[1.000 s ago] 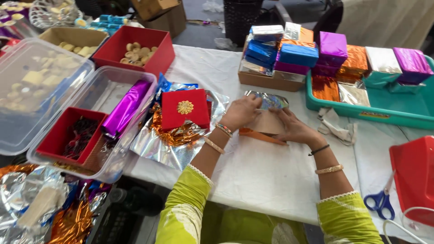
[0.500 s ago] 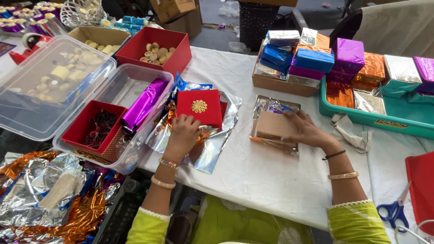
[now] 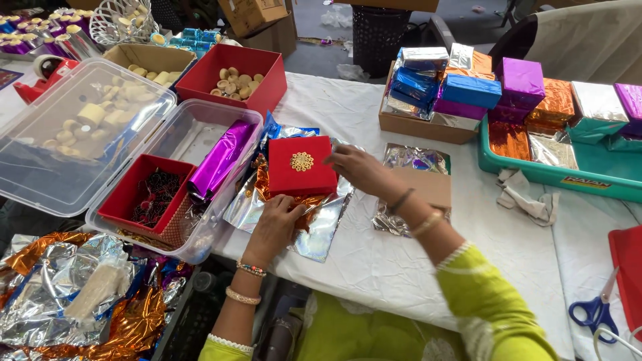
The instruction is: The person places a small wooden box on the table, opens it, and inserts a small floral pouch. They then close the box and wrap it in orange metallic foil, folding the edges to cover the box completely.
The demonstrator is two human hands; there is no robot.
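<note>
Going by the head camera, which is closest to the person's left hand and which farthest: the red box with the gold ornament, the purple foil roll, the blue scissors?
From the left hand:
1. Red box, just above it.
2. Purple foil roll, up-left in the clear bin.
3. Blue scissors, far right at the table edge.

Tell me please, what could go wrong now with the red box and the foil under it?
The left hand pinches foil sheets lying under the red box; a pull could tear them or drag the box along. The right hand touches only the box's edge, so it may slide. The foil pile overhangs the table edge and might slip off.
</note>
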